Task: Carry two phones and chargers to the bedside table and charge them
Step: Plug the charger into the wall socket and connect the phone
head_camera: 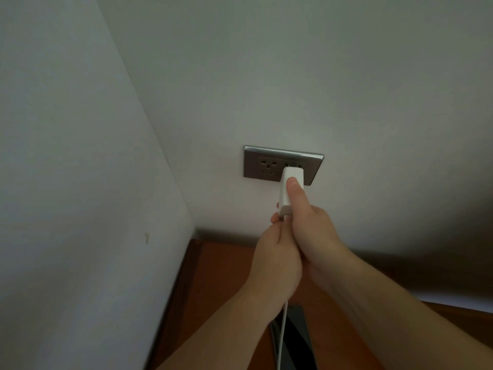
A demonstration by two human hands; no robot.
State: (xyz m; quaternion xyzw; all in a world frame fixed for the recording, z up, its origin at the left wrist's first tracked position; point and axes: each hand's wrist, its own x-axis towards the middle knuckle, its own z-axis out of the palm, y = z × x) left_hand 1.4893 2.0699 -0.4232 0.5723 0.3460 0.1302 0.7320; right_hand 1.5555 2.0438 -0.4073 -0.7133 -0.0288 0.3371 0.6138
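A white charger block point(289, 182) meets the right half of a grey wall socket plate point(262, 166), its prongs at the slots. My right hand point(309, 231) grips the block, thumb pressed on its top. My left hand point(277, 252) pinches the white cable point(282, 327) right where it leaves the block. The cable hangs down over a dark phone point(296, 335) lying on the reddish wooden bedside table point(218, 276). The left five-hole outlet of the plate is free. A second phone and charger are not in view.
White walls meet in a corner at the left point(186, 209), close beside the table. The table's top runs along the back wall below the socket. A pale surface point(458, 303) shows at the right edge behind my forearm.
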